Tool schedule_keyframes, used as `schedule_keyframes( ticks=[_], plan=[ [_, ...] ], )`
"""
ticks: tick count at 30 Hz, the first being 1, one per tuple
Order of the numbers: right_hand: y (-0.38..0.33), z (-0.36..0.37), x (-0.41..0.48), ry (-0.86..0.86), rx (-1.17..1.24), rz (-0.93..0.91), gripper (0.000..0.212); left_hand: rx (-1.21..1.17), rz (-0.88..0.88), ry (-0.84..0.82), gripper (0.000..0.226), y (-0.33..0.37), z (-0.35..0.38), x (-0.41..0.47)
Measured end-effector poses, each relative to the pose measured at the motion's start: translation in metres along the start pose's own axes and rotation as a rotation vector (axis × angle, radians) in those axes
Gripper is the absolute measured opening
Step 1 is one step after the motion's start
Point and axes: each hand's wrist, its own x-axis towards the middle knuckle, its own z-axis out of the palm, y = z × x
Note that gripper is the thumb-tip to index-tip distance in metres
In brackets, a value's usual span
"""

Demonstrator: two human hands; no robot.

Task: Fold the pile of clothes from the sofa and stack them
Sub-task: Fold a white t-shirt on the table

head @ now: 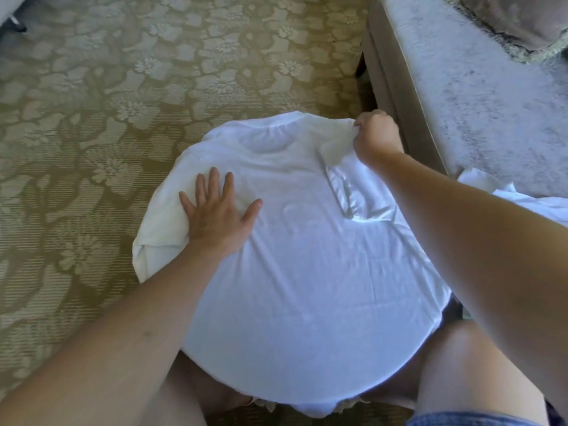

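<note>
A white T-shirt (295, 256) lies spread over a round surface in front of me, collar at the far side. My left hand (216, 213) rests flat on the shirt's left shoulder area, fingers straight and spread. My right hand (373, 136) grips the shirt's right shoulder and sleeve near the collar, lifting the cloth slightly. The right sleeve is folded inward over the chest. More white clothing (504, 192) lies on the sofa edge at the right.
A grey sofa (461, 87) stands at the right, with a cushion (522, 23) at its far end. A patterned green-beige carpet (107, 118) covers the floor. My bare knees show below the round surface.
</note>
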Motion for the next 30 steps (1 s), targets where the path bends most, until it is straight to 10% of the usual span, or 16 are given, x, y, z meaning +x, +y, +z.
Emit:
schedule_keyframes(
  ticks=[22,30],
  plan=[
    [0.049,0.029,-0.088,-0.344,-0.196,0.047,0.074,0.005,-0.097,-0.164,0.09,0.025,-0.005,0.03],
    [0.096,-0.007,-0.163,0.133,0.099,0.285,0.075,-0.299,-0.247,0.215,0.08,-0.035,-0.022,-0.031]
  ],
)
